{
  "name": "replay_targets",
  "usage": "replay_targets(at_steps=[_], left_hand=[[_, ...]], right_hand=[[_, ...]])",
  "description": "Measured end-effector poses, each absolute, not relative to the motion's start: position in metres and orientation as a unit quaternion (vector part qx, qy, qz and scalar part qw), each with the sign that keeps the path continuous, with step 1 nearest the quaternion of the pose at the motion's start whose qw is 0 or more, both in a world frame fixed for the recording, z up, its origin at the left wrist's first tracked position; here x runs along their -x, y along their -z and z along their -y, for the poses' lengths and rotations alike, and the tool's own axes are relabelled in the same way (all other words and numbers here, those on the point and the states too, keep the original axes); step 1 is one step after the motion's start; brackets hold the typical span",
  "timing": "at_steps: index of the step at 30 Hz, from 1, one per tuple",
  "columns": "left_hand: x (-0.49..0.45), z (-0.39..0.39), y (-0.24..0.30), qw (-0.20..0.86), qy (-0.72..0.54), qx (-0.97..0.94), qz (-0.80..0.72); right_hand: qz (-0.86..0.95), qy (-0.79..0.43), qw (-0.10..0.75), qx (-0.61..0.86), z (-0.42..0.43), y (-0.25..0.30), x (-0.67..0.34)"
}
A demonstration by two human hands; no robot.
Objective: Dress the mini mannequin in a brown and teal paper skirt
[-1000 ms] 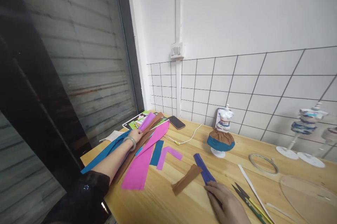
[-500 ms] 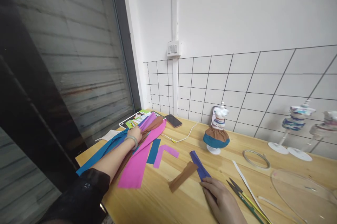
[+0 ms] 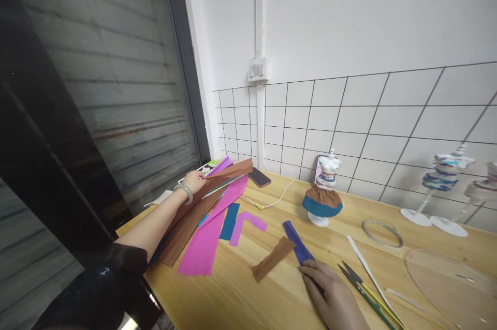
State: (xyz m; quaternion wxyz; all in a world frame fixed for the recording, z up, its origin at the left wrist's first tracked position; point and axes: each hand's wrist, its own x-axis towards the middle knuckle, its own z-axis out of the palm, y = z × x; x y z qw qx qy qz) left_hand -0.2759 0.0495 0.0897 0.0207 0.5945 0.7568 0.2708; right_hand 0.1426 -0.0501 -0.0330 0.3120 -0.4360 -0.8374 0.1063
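Note:
My left hand (image 3: pixel 194 181), a pale bangle at its wrist, pinches the edge of a long brown cloth (image 3: pixel 229 168) over the fabric pile at the table's left. Beneath lie a pink cloth (image 3: pixel 202 252) and a purple one, partly covered. My right hand (image 3: pixel 332 286) is closed over the near end of a dark blue fabric strip (image 3: pixel 297 242) on the table. A short brown strip (image 3: pixel 273 259) touches that blue strip. Beyond are a teal piece (image 3: pixel 230 221) and a bent lilac strip (image 3: pixel 248 221).
Right of my right hand lie green-yellow thread snips (image 3: pixel 363 286) and a white strip (image 3: pixel 365 255). A small dress form (image 3: pixel 324 193) wears a brown-and-teal skirt. More forms, a ring (image 3: pixel 383 233), a clear disc (image 3: pixel 446 278), a phone (image 3: pixel 259 177) and a white cable (image 3: pixel 272 204) are around.
My left hand has drawn the brown cloth leftward, spreading it over the pile. The teal cloth at the left is now mostly out of sight. My right hand stays on the blue strip.

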Motion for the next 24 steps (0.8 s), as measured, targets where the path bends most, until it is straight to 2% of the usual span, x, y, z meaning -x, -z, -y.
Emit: replay_targets(at_steps=[6, 13, 21, 22, 24], left_hand=[[0.266, -0.048, -0.109, 0.037, -0.368, -0.591, -0.717], [0.262, -0.047, -0.131, 0.059, -0.544, -0.515, -0.66], [0.256, -0.024, -0.196, 0.05, -0.718, -0.45, -0.529], [0.251, -0.018, -0.204, 0.057, -0.735, -0.448, -0.506], [0.237, -0.006, -0.215, 0.136, -0.8, -0.428, -0.398]], right_hand=[[0.84, -0.106, 0.301, 0.44, 0.05, 0.032, -0.143], [0.842, -0.104, 0.302, 0.434, 0.05, 0.032, -0.142], [0.831, -0.113, 0.31, 0.448, 0.05, 0.034, -0.143], [0.829, -0.117, 0.312, 0.45, 0.05, 0.035, -0.143], [0.822, -0.126, 0.327, 0.449, 0.05, 0.036, -0.142]])
